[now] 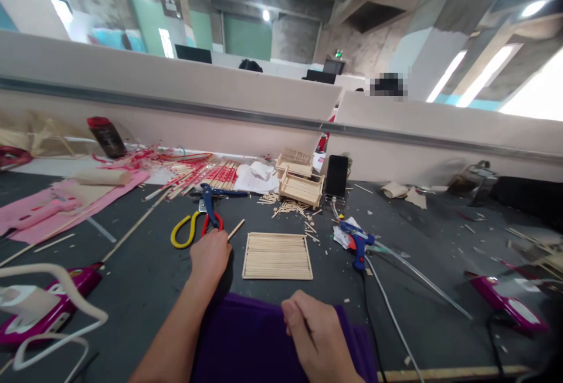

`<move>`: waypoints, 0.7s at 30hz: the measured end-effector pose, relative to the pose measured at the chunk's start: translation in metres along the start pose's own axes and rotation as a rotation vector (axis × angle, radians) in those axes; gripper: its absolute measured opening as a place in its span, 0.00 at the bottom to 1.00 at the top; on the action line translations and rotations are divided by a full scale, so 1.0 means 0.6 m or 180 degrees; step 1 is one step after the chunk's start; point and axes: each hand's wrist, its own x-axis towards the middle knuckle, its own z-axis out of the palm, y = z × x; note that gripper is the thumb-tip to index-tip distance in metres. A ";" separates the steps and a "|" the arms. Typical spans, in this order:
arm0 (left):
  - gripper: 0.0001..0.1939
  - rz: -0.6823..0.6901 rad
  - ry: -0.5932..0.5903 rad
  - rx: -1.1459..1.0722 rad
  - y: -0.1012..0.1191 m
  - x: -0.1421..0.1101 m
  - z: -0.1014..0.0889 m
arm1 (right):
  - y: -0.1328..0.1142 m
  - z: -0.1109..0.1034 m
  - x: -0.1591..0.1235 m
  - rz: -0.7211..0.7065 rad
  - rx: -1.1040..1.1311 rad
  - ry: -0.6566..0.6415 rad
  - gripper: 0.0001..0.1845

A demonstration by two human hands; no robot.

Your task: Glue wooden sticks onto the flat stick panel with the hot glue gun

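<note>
My left hand is closed at the near side of a blue cutting tool with red handles, and hides part of it. A short wooden stick juts from the fingers of that hand. Close to the body, my right hand is curled with thumb against fingers; whatever it may hold is hidden. Between and beyond the hands lies a flat rectangular panel of wooden sticks. Yellow-handled scissors rest just left of the cutting tool. Dark purple fabric shows below both hands.
Small stick-built furniture models stand behind the panel among offcuts, beside a phone. A blue glue gun with a trailing cord lies right. Magenta power strips sit both sides. A bottle and red-wrapped sticks are back left.
</note>
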 end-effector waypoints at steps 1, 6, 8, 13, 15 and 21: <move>0.12 0.0020 0.0043 -0.0092 -0.002 0.000 -0.001 | 0.002 0.004 0.001 -0.0107 -0.0203 0.0008 0.19; 0.09 0.0565 0.0086 -0.1571 -0.004 -0.003 -0.019 | 0.024 -0.007 0.010 -0.0032 -0.0279 0.0512 0.11; 0.09 0.1044 -0.0259 -0.2434 0.003 -0.009 -0.028 | 0.038 -0.020 0.013 0.0158 -0.0145 0.0796 0.11; 0.09 0.1403 -0.1552 -0.3909 0.037 -0.032 -0.042 | 0.067 -0.037 0.019 0.0802 0.0335 0.1117 0.16; 0.08 0.1409 -0.1955 -0.4056 0.049 -0.039 -0.040 | 0.073 -0.036 0.023 0.0897 0.0444 0.1115 0.18; 0.05 0.1646 -0.2399 -0.3671 0.064 -0.050 -0.024 | 0.079 -0.044 0.039 0.0810 0.0708 0.0794 0.18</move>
